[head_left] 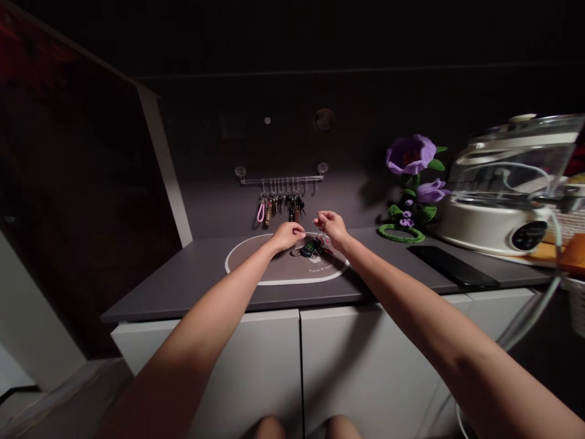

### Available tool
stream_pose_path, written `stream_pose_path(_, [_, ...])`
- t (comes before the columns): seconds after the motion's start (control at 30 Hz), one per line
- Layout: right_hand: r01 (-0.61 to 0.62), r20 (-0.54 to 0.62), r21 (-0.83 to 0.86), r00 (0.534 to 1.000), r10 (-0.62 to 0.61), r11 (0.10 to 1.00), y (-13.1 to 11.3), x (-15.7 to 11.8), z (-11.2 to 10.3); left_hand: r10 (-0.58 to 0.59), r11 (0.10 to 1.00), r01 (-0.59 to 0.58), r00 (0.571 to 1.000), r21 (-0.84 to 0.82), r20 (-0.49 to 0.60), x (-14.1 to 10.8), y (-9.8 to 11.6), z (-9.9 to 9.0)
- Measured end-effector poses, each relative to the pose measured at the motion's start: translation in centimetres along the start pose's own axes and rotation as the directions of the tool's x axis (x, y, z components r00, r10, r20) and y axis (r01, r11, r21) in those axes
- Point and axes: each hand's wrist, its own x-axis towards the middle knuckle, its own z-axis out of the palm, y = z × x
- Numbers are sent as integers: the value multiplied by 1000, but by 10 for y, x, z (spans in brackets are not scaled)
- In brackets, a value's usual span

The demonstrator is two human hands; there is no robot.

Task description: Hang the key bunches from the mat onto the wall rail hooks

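The left hand point(287, 235) and right hand point(333, 227) curl loosely, any hold impossible to tell, with keys point(311, 248) between and below them on a mat point(283, 269).

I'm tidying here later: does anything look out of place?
A jumble of apparent keys lies on the oval mat while other keys hang from the rail; a pale cable dangles untidily over the front edge of the counter.

Left hand point(287, 235) and right hand point(333, 227) loosely curled
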Motion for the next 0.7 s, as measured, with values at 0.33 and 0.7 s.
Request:
stream_pose_path(0.33, [267,64,-508,960,-273,819,27,-11,-21,6,988,-16,998,156,62,-6,-13,29])
stream_pose_path(0.7, [331,161,-698,937,-311,636,36,-5,-20,-28,994,17,995,110,96,-6,-15,27])
